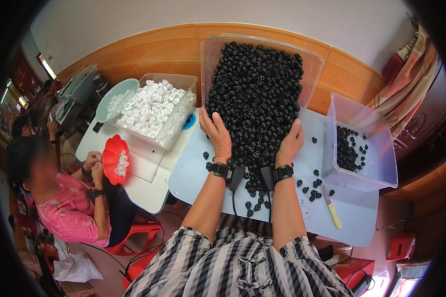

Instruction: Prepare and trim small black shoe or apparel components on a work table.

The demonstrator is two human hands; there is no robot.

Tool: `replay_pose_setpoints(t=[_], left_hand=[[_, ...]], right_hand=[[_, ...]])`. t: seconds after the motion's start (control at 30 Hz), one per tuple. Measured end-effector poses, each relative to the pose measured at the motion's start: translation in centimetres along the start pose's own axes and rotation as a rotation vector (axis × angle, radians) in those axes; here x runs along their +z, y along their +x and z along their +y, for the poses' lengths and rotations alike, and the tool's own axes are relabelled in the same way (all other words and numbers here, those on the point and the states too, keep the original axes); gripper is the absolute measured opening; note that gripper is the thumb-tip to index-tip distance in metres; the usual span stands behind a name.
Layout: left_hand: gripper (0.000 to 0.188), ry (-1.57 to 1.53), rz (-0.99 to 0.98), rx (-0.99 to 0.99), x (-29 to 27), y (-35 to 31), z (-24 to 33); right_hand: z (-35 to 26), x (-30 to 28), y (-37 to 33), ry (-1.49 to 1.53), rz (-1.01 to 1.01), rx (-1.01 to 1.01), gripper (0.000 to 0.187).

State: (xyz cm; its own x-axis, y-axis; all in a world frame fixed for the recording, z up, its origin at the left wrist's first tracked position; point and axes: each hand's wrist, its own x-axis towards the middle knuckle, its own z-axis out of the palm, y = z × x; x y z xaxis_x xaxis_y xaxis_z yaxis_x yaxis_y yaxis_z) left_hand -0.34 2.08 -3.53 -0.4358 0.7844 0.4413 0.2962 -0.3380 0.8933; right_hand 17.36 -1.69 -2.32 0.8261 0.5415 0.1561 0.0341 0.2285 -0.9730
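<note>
Flanking the pile of black round parts [255,99], both hands sat at its near end. Clock centred on pile: left hand [216,136] at 8, right hand [289,144] at 5. Fingers were extended and palms faced the parts; couldn't tell whether either gripped the wall of the clear bin [312,81] holding the pile. Parts spilled over at 6 onto the light blue tabletop [187,175], between the forearms, with strays at 4 to 5. Knife with yellow handle [333,213] lay at 5, near strays. Translucent bin [364,182] stood at 4, a smaller batch of black parts inside.

White table [98,144] at 9 carried a tub of white parts [153,106], with a green bowl [104,110] beside it. Co-worker at 8 sat on a red stool [146,230], red bowl [113,153] just beyond their hands. Wood-panelled wall [173,42] ran behind; curtain [406,84] hung toward 3, white bag [77,267] lay on the floor between 7 and 8.
</note>
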Motion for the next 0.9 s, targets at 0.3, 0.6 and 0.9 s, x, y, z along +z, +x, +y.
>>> replay_pose_setpoints(t=[0.3, 0.6, 0.9], left_hand=[[0.062, -0.016, -0.015, -0.031, -0.2, 0.0, 0.5], [0.065, -0.127, -0.052, -0.129, -0.7, 0.1, 1.1], [0.068, -0.209, -0.084, -0.193, -1.5, 0.3, 0.8]], right_hand=[[-0.9, -0.2, -0.4, -0.006, -0.017, 0.019, 0.067], [-1.6, -0.2, -0.5, -0.002, -0.023, 0.04, 0.066], [-0.9, -0.1, -0.2, 0.041, 0.008, 0.039, 0.056]])
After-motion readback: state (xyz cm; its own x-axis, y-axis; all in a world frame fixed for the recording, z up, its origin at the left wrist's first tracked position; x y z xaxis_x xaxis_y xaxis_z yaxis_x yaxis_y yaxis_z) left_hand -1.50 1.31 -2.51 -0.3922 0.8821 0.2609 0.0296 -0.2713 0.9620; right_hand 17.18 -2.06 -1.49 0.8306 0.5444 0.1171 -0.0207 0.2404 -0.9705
